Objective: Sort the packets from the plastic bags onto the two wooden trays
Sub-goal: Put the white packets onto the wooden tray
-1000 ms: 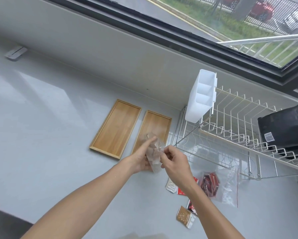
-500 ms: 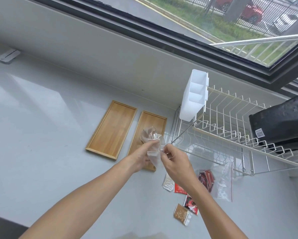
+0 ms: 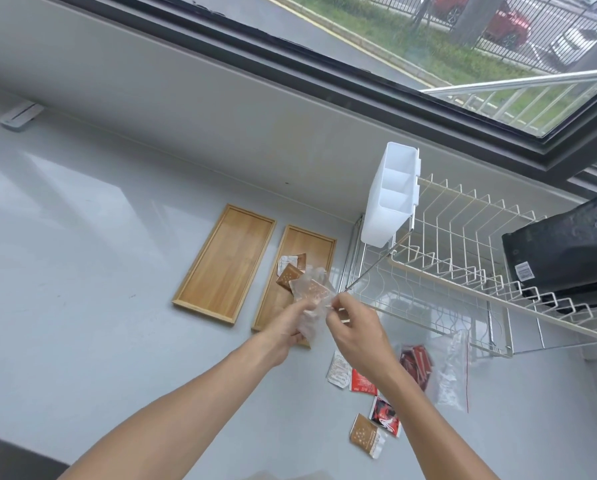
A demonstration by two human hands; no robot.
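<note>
Two wooden trays lie side by side on the grey counter: the left tray [image 3: 225,263] is bare, the right tray [image 3: 319,249] holds a couple of brown packets [image 3: 288,275]. Over the right tray, my left hand [image 3: 288,327] and my right hand [image 3: 356,329] both grip a clear plastic bag [image 3: 312,303], tipped mouth-down, with a brown packet still inside. Near my right forearm lie loose packets: white [image 3: 338,370], red [image 3: 361,381], red-black [image 3: 385,415] and brown [image 3: 366,434]. A second clear bag with red packets [image 3: 442,370] lies right of them.
A white wire dish rack [image 3: 463,258] stands to the right with a white cutlery holder [image 3: 390,199] on its left end and a black object [image 3: 567,251] on it. A wall and window run along the back. A small white device [image 3: 20,114] lies far left.
Brown packets have dropped from the bag onto the right tray, which was bare before. Both hands kept hold of the bag and tipped it over the tray.
</note>
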